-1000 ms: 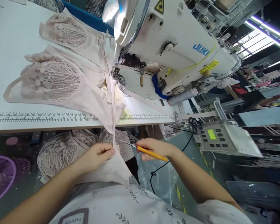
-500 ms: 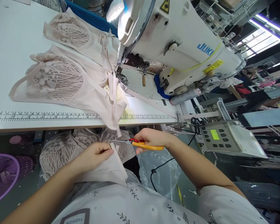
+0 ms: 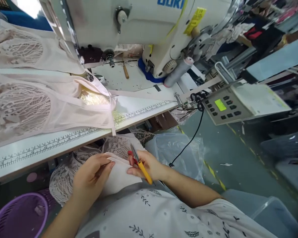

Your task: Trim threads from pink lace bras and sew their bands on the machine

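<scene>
My left hand (image 3: pixel 91 175) pinches the top edge of a pale pink bra (image 3: pixel 123 177) between thumb and fingers; its smooth panel hangs in front of my body. My right hand (image 3: pixel 150 167) holds a pair of scissors (image 3: pixel 143 170) with an orange handle and a red part, blades pointing up and away from the cloth. The right fingertips are at the panel's right side; whether they grip it I cannot tell. Lace parts (image 3: pixel 64 180) hang below the table edge behind my left hand. On the table, a pale pink lace bra (image 3: pixel 57 109) has a strap end over the front edge.
A white sewing machine (image 3: pixel 99 23) stands over the table (image 3: pixel 139 115), which has a ruler along its front. Another lace bra (image 3: pixel 20 46) lies farther back. A control box (image 3: pixel 228 105) with a black cable is at right, a purple basket (image 3: pixel 43 201) at lower left, a clear plastic bin (image 3: pixel 164 142) below.
The view has swung right and closer. My right hand has turned the scissors from pointing left at the cloth to pointing up, and come nearer the panel. My left hand still pinches the bra.
</scene>
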The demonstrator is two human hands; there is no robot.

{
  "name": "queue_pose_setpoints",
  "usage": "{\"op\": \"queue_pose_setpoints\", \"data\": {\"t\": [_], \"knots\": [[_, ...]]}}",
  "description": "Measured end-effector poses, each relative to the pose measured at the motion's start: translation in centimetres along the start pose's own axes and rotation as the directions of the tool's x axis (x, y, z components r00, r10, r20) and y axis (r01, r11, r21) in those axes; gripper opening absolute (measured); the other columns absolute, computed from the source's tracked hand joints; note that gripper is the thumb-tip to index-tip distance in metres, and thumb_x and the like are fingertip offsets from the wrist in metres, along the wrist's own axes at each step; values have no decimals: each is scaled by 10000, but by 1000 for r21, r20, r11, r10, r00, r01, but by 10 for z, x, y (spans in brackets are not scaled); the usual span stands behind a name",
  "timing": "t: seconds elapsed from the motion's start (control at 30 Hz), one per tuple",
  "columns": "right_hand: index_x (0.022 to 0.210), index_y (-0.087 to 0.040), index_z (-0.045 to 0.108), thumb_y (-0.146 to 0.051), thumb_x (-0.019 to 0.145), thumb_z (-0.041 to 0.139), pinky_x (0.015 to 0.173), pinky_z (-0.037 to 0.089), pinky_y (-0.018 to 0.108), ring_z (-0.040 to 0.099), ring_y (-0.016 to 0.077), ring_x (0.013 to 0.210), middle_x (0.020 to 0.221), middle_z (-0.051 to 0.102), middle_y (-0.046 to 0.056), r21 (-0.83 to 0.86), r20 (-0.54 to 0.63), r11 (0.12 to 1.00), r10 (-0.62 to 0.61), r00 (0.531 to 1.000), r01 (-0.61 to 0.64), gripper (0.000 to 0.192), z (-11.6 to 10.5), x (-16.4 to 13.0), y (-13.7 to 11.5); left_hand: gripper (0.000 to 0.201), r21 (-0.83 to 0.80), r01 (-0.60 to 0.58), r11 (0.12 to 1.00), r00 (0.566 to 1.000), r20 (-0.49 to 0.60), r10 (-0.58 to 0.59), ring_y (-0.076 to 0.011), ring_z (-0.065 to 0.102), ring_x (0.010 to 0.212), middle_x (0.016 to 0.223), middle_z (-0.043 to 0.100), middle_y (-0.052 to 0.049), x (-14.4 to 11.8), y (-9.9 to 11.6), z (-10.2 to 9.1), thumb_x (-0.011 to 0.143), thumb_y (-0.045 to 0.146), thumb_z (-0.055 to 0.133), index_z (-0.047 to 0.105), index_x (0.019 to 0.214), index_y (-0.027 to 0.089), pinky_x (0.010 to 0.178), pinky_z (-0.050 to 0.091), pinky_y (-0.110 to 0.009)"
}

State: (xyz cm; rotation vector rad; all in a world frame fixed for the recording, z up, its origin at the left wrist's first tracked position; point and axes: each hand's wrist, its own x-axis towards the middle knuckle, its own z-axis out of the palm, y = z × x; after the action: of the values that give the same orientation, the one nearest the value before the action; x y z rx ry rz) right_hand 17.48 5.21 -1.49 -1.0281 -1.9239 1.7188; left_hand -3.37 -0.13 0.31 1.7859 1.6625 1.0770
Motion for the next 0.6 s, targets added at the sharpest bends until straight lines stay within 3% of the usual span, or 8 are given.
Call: {"op": "queue_pose_setpoints", "data": {"t": [0.17, 0.33, 0.47, 0.6], "knots": [[703, -194, 417, -559, 760, 610, 500, 335, 207, 378, 90, 560, 624, 445, -42, -131, -138, 990, -69, 988, 50, 417, -4, -7, 0, 132, 141, 151, 978, 986, -96, -139, -135, 627, 703, 772, 677, 10, 0, 9, 9, 830, 319, 562, 571, 730, 234, 646, 500, -242], [685, -206, 367, -581, 772, 580, 458, 300, 204, 362, 82, 522, 591, 436, -52, -192, -233, 980, -94, 968, 48, 441, -8, -8, 5, 129, 196, 135, 971, 977, -187, -98, -131, 638, 690, 801, 695, 2, -1, 4, 16, 815, 350, 592, 552, 794, 229, 627, 513, -228], [637, -218, 295, -584, 769, 584, 449, 296, 199, 341, 77, 515, 567, 397, -59, -157, -274, 985, -110, 955, 69, 485, -9, -6, 6, 104, 250, 66, 966, 986, -167, -25, -139, 658, 711, 814, 700, -4, 0, -3, 17, 824, 322, 596, 550, 829, 228, 639, 526, -233], [603, -224, 217, -584, 764, 576, 452, 293, 200, 331, 79, 526, 559, 358, -57, -148, -269, 986, -118, 956, 80, 533, -13, -4, 5, 121, 217, 124, 968, 982, -168, -87, -150, 659, 749, 844, 688, -22, 0, -1, 20, 826, 333, 587, 552, 843, 219, 660, 532, -250]]}}
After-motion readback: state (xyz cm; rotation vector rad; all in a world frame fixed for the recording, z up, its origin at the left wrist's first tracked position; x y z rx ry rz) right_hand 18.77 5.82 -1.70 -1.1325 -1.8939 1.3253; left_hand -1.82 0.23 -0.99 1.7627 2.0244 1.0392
